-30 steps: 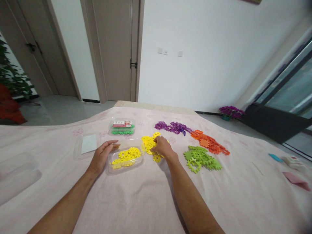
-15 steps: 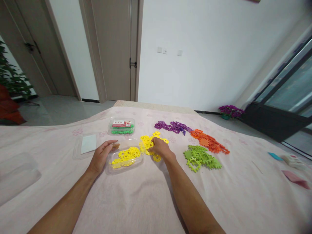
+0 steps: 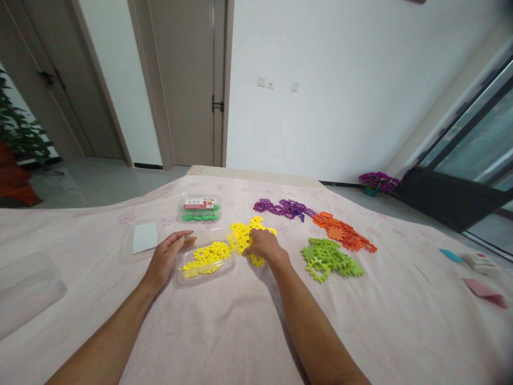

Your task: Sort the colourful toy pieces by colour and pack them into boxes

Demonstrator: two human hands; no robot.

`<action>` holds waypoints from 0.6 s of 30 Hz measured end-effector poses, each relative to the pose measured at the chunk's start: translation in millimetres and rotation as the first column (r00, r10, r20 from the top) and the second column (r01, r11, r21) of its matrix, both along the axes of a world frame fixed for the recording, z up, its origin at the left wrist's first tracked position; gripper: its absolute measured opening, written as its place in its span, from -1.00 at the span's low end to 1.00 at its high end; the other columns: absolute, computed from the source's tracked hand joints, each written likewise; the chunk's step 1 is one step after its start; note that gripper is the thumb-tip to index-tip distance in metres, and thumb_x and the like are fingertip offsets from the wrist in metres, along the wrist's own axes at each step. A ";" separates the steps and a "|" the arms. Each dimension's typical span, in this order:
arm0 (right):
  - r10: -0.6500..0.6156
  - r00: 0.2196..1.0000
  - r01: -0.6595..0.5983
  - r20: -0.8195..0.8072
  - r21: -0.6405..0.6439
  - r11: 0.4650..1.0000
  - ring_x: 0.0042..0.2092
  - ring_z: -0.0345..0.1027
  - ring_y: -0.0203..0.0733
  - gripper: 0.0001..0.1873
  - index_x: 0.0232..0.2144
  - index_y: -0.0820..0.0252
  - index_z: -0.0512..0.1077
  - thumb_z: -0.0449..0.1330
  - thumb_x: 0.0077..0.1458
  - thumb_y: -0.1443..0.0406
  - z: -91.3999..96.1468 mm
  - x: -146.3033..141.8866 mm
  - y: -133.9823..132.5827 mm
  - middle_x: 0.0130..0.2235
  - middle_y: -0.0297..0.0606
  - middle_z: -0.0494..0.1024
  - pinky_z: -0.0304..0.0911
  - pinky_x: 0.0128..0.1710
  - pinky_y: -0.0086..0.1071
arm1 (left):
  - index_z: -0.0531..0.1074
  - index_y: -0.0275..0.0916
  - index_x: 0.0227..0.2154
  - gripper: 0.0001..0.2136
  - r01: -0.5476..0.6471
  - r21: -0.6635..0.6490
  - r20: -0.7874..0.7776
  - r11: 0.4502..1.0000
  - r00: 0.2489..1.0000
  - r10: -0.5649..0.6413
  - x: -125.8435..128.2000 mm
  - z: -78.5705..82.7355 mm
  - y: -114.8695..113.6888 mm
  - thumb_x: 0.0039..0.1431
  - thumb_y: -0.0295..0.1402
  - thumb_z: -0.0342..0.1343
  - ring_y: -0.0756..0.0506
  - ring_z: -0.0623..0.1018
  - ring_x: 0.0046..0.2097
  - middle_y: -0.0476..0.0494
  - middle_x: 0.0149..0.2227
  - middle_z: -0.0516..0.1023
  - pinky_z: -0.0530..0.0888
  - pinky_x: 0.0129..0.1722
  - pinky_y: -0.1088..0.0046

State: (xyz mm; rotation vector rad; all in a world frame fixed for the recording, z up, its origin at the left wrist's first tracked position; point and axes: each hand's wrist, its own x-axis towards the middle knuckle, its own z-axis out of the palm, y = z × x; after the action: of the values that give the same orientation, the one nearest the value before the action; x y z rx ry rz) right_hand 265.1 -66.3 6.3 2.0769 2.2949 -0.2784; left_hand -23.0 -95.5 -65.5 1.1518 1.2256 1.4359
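A clear plastic tray (image 3: 224,268) holding several yellow flower-shaped pieces (image 3: 207,255) lies on the pink cloth in front of me. My left hand (image 3: 167,255) grips its left rim, thumb and fingers curled on the edge. A loose heap of yellow pieces (image 3: 242,234) lies just right of the tray. My right hand (image 3: 263,244) rests on this heap with fingers curled down among the pieces; what they pinch is hidden.
Purple pieces (image 3: 284,207), orange pieces (image 3: 343,235) and light green pieces (image 3: 331,259) lie in heaps to the right. A clear box of green pieces (image 3: 199,208) stands behind the tray, an empty lid with a white card (image 3: 142,239) to the left. Small objects lie far right.
My right hand has slid a little left over the yellow heap toward the tray. The left hand stays on the tray's rim.
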 end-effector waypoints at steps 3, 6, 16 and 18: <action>0.019 1.000 -0.019 -0.009 -0.003 1.000 -0.04 0.47 0.09 -0.45 -0.08 0.14 0.52 0.46 -0.14 0.09 0.0 0.2 0.6 -0.04 -0.05 0.60 0.27 -0.21 -0.28 | 0.55 -0.26 -0.03 -0.47 -0.012 0.004 -0.014 1.000 1.000 0.012 1.0 2.0 -1.0 0.07 0.03 0.25 -0.26 0.64 -0.02 -0.28 -0.09 0.69 0.43 0.16 0.10; 0.008 0.998 -0.010 -0.066 -0.017 1.000 -0.04 0.47 0.04 -0.46 -0.08 0.10 0.52 0.46 -0.15 0.12 -1.0 1.6 1.0 -0.03 -0.12 0.61 0.25 -0.21 -0.32 | 0.55 -0.25 -0.04 -0.47 -0.014 0.004 -0.011 1.000 1.000 0.014 0.9 2.0 -0.9 0.05 0.03 0.27 -0.26 0.65 -0.04 -0.27 -0.10 0.69 0.46 0.14 0.11; -0.051 0.909 0.126 -0.415 0.156 0.980 -0.21 0.41 -0.16 -0.66 -0.23 0.15 0.50 0.40 -0.09 0.20 7.7 17.6 8.3 -0.24 -0.29 0.58 0.12 -0.31 -0.40 | 0.53 -0.26 -0.01 -0.49 0.006 0.002 0.001 1.000 1.000 -0.006 -1.4 -2.2 1.7 0.09 0.00 0.24 -0.26 0.64 -0.02 -0.29 -0.08 0.68 0.41 0.18 0.07; -0.014 0.807 0.179 -0.591 0.222 0.958 -0.31 0.36 -0.22 -0.72 -0.32 0.17 0.47 0.37 -0.06 0.16 12.2 14.0 8.9 -0.34 -0.35 0.53 0.11 -0.35 -0.41 | 0.54 -0.26 -0.02 -0.49 0.004 0.007 -0.009 1.000 1.000 -0.004 -0.9 -1.5 1.2 0.10 0.00 0.24 -0.27 0.63 -0.01 -0.30 -0.08 0.68 0.40 0.18 0.06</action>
State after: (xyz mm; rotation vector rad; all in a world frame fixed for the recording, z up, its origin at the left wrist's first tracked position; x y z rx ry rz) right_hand 279.1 -57.4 18.5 2.5334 2.6769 -0.7525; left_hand -23.9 -94.4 -67.0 1.1659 1.2254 1.4344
